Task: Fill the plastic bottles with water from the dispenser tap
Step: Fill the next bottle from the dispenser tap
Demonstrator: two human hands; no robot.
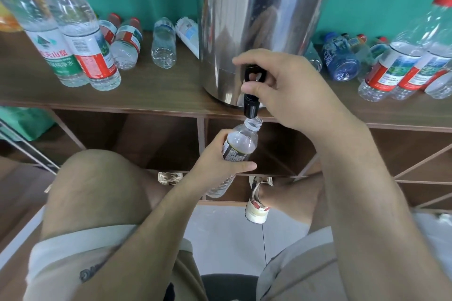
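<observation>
A tall steel water dispenser [256, 19] stands on the wooden shelf top [159, 90]. Its black tap [253, 88] juts out over the shelf edge. My right hand [288, 90] pinches the tap lever between thumb and fingers. My left hand [215, 166] grips an uncapped clear plastic bottle [241, 144] with a dark label, tilted, its mouth right under the tap spout. The bottle's lower part is hidden behind my hand.
Two capped bottles with red-and-green labels [80, 49] stand at the left; several empty bottles [163, 44] lie behind them. More bottles [396, 68] stand and lie at the right, one blue [340, 58]. Open cubbies sit below; my knees and shoes [258, 200] are close to the shelf.
</observation>
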